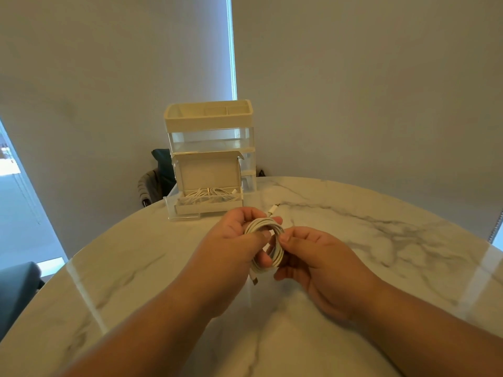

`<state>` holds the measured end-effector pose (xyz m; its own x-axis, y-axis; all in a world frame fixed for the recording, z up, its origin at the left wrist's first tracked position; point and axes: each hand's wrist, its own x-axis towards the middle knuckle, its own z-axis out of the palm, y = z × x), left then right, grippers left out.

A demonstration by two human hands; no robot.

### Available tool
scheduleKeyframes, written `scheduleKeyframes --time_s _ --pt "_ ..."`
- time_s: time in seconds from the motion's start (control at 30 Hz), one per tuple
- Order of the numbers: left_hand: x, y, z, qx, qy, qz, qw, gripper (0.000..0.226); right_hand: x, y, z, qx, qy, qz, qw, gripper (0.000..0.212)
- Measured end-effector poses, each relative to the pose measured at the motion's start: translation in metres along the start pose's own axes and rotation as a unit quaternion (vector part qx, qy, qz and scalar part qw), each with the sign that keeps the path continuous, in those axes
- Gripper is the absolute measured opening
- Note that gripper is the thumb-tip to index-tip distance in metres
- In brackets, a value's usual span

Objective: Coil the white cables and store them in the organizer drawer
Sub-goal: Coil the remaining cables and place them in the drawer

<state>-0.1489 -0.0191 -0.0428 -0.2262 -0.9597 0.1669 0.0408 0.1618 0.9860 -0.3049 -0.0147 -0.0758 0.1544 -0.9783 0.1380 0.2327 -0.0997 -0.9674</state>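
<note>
So the big thing here is a round marble bench. At its far edge sits a cream and clear plastic organizer. Its bottom drawer is pulled out toward the person. Inside that is a small cardboard box with the lid flipped up, and there are already some white cables bundled in it.

Both hands are above the bench, just this side of the drawer. The left hand has a closed grip on the coil, fingers curled through the loop and thumb pressed on top. The right hand pinches the coil's right side between thumb and fingers, a tight grip too.

The coil is up off the bench, right between the two hands. It stands on edge, its long way running from the person toward the organizer. One plug dangles from the near end. The other end trails out past the fingers onto the bench, just right of the drawer, so I'd say there's a last bit left to wind.

The bit that matters: the box lies straight ahead and a touch left of the coil, closer to the left hand, and it's wide side to side. My guess is the coil needs laying flat to drop in.
</note>
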Motion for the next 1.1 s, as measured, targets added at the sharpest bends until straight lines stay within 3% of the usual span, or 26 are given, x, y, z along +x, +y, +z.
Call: scheduleKeyframes --time_s 0.17,0.4,0.63,0.73,0.9,1.1 --pt "-0.002 -0.004 0.006 -0.083 0.025 0.040 0.995 0.023 0.003 -0.001 0.002 0.019 0.010 0.012 1.000 0.030" --pt "0.001 -0.010 0.006 -0.080 0.062 0.067 0.993 0.032 0.003 0.001 0.006 0.009 0.021 0.001 1.000 0.030" --pt "0.004 -0.017 0.005 -0.053 0.047 0.027 0.997 0.024 0.001 0.001 0.005 -0.032 0.046 -0.020 0.998 0.011" --pt "0.004 -0.020 0.005 -0.038 0.035 0.019 0.998 0.020 0.000 -0.005 0.002 -0.073 0.039 -0.051 0.995 0.026" --pt "0.004 -0.021 0.008 -0.070 -0.005 -0.002 0.998 0.013 0.000 -0.007 0.001 -0.140 0.048 -0.060 0.987 0.022" --pt "0.007 -0.021 0.008 -0.101 0.037 -0.055 0.993 0.011 0.001 -0.001 0.007 -0.062 0.080 -0.023 0.995 0.017"
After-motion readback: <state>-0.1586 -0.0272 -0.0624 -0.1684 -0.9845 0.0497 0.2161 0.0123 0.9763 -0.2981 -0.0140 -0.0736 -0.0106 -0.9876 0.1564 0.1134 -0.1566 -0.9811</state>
